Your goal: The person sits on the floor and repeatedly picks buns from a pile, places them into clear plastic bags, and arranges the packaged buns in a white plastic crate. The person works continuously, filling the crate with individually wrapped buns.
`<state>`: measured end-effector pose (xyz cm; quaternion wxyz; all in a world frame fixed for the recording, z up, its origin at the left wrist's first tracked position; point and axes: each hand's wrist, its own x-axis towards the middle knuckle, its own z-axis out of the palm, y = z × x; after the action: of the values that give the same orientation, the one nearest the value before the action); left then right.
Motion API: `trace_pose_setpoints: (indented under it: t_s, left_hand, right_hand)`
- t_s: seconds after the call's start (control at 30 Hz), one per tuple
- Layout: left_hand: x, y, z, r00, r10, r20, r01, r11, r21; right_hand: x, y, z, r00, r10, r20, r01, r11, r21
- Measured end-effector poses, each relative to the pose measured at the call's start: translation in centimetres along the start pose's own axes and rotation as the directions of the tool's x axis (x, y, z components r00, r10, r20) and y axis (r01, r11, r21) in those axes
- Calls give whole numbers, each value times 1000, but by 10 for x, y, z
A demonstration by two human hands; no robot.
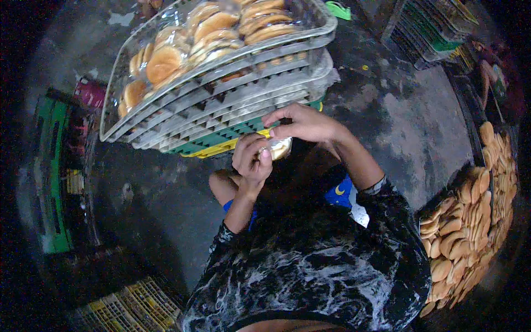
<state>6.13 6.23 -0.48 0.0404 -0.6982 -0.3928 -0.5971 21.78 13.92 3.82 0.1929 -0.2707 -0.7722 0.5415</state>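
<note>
My left hand (251,159) is closed around a small clear plastic packet (281,148) with something pale and yellowish inside, in front of my body. Just above the packet, my right hand (303,123) is bent with thumb and forefinger drawn toward each other. Whatever those fingertips pinch is too small to make out. Beyond both hands stands a stack of grey plastic crates (221,94), with green and yellow ones at the bottom. The top crate holds several clear bags of round flat buns (166,63).
At the right lies a large heap of loose flat buns (456,238). More stacked crates (426,33) stand at the far right, and yellowish crates (130,307) at the lower left. A green rack or crate (55,177) is along the left. A bright green object (338,10) lies on the floor.
</note>
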Motion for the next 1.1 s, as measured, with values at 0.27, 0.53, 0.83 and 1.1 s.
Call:
trace_pose_setpoints:
  t_s: [0.27,0.53,0.83,1.1]
  left_hand:
    - [14,-7,-28,874,-466,-138,473,881,20]
    - [231,-41,-41,899,-227,-374,124,952,-280]
    - [310,-201,42,479,-335,811,-242,838,489]
    - [275,-217,57,665,-336,667,-270,725,634]
  right_hand:
    - [36,10,46,982,163,-96,-18,587,810]
    - [32,-81,-10,601,-345,-720,206,938,-278]
    - [65,-75,-66,535,-495,-684,-414,552,-724]
    - [65,-83,-65,556,-380,-739,-460,600,-655]
